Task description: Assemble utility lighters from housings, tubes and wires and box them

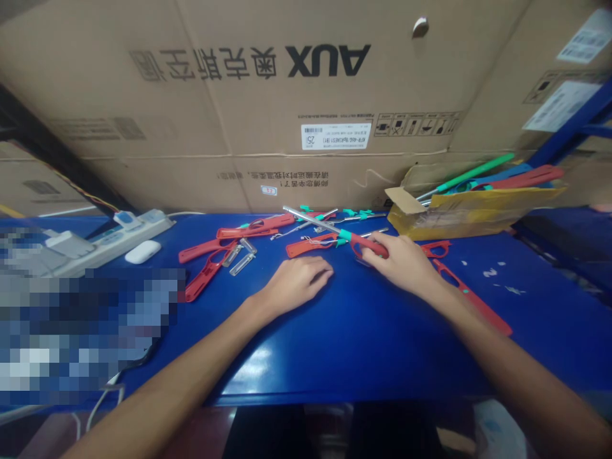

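Observation:
My right hand (401, 261) is closed round the red handle of a long-nosed lighter (344, 235). The lighter's metal tube points up and to the left, with a green collar where it meets the handle. My left hand (299, 280) rests on the blue table (306, 357), fingers curled in, and nothing shows in it. Just beyond it lies a red handle shell (310, 245) with wires and a metal tube by it. More red shells (205, 280) and clear plastic pieces (242, 263) lie to the left. Near my right forearm is another red shell (482, 306).
At the back right, an open carton (459, 217) holds green, blue and red lighters. Green parts and metal tubes (351, 218) lie along the back. On the left are a power strip (129, 236) and a white case (143, 251). A large cardboard sheet (258, 127) stands behind.

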Motion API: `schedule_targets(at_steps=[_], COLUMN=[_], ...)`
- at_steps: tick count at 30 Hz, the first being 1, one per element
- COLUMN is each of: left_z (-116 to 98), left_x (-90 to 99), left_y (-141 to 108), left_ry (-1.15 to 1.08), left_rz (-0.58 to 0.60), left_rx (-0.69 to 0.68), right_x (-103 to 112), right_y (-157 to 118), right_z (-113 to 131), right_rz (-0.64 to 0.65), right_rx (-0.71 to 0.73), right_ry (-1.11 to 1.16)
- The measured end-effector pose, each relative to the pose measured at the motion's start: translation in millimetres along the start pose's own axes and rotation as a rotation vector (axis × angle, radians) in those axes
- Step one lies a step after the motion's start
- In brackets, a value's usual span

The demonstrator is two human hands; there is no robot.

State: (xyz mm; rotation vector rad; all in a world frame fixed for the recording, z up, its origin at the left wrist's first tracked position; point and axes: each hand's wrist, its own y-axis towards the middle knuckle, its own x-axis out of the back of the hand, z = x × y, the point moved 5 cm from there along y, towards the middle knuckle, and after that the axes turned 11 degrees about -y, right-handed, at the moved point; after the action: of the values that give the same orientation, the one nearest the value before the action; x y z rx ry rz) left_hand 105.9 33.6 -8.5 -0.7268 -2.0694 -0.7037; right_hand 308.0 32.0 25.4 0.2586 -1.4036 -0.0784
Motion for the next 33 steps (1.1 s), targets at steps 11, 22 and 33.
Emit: schedule_targets(at_steps=[11, 22, 33], left_z=[0.0, -2.0, -2.1], left_x=[-2.4, -1.4, -1.1], left_y=[-1.0, -0.1, -0.1], left_ry=[0.021, 0.043, 0.049], left_rz=[0.015, 0.023, 0.015], left_rx=[-0.032, -0.037, -0.045], right_x=[-7.0, 1.5, 4.8], right_y=[1.2, -0.6, -3.1], right_z=[-3.2, 0.2, 4.1], right_rz=[-0.021, -0.056, -0.079], right_rx=[0.008, 0.001, 0.02], right_ry=[-0.113, -0.22, -0.303])
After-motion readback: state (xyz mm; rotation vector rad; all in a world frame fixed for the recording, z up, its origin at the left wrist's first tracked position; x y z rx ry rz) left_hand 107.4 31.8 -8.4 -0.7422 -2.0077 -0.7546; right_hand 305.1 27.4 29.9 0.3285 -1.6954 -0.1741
